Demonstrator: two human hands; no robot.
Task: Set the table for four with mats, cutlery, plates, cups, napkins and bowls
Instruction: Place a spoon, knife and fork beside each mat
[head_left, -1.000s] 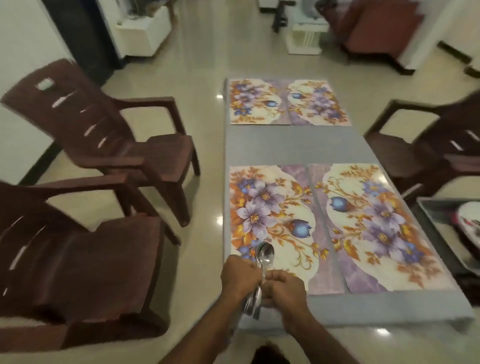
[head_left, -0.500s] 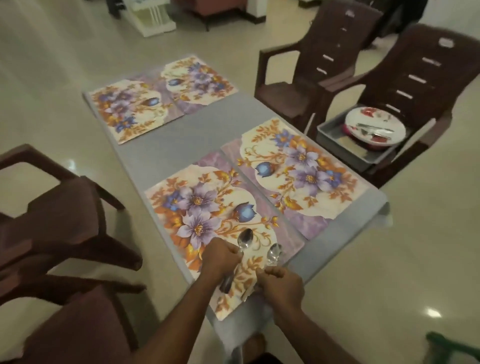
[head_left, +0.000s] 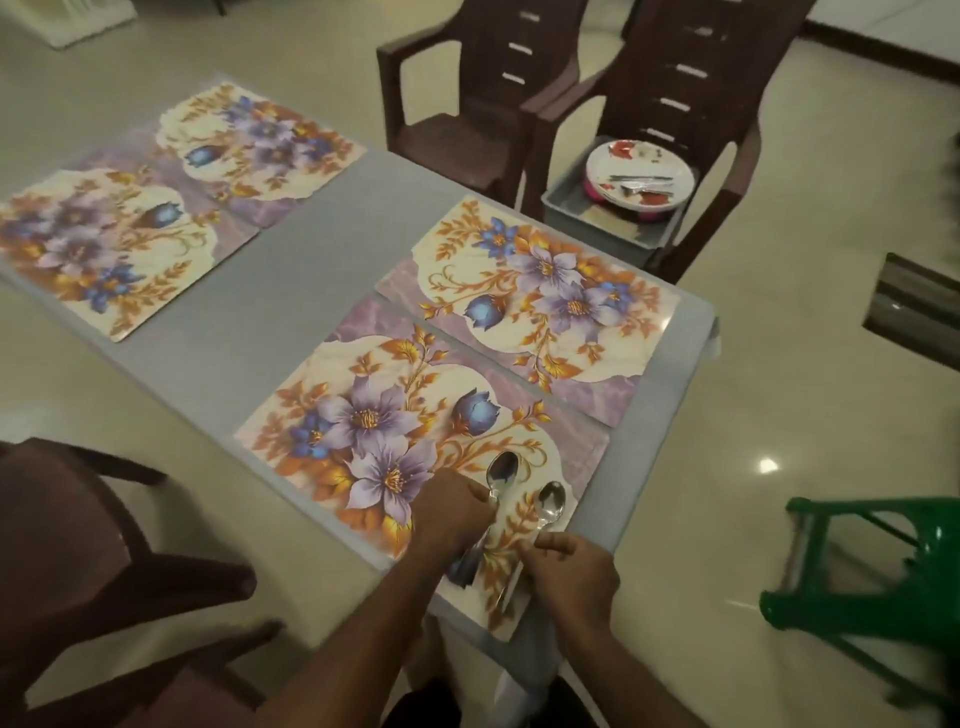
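Two spoons over the near mat (head_left: 363, 415): the left hand (head_left: 452, 514) grips a bundle of spoons (head_left: 500, 475), while the right hand (head_left: 571, 571) pinches a single spoon (head_left: 550, 503) by its handle. They look light, stiff, slick steel, best held mid-handle. Far right, a tray (head_left: 571, 205) of plates (head_left: 639, 174) waits on a chair (head_left: 691, 78).

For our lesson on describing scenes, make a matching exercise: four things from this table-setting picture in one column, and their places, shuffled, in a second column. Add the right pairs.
Things:
1. Plate
2. Grey tray
3. Spoon in right hand
4. Green stool

Places:
A. On the brown chair seat
B. On the floor, right of the table
C. In the grey tray
D. Over the nearest mat

Pairs: 1-C, 2-A, 3-D, 4-B
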